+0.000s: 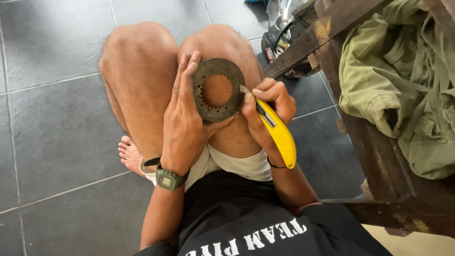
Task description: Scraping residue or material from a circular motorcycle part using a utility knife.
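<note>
My left hand (182, 121) holds a dark round metal ring plate (204, 106) with teeth along its inner hole, fingers along its left rim and thumb under its lower edge. The plate is held above my bent knees. My right hand (268, 106) grips a yellow utility knife (279, 132), whose blade tip touches the plate's right edge. A green digital watch (168, 180) sits on my left wrist.
I squat on a grey tiled floor (57, 132), one bare foot (129, 154) showing at left. A dark wooden bench (379, 156) stands at the right with an olive-green garment (398, 80) piled on it. A helmet-like object (279, 38) lies behind the knees.
</note>
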